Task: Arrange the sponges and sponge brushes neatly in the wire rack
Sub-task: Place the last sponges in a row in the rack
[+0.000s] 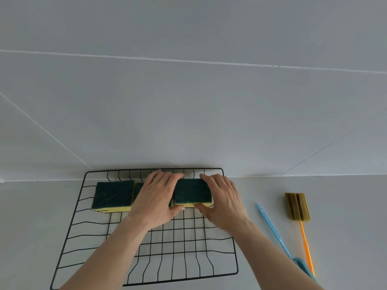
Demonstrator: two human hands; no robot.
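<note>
Sponge [192,191] sat along the wire rack's [83,185] back edge — both hands' fingers clamped on its ends, left hand [156,197], right hand [225,200]. I judged it light, squashy — best gripped by its yellow sides.

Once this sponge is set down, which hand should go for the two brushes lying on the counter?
Right hand. The orange brush and blue brush lie outside the wire rack on its right; the left hand would have to cross over.

Soft, even, dim light was cast; faint shadow was seen behind the wire rack [146,227]; edges were bowed.
</note>
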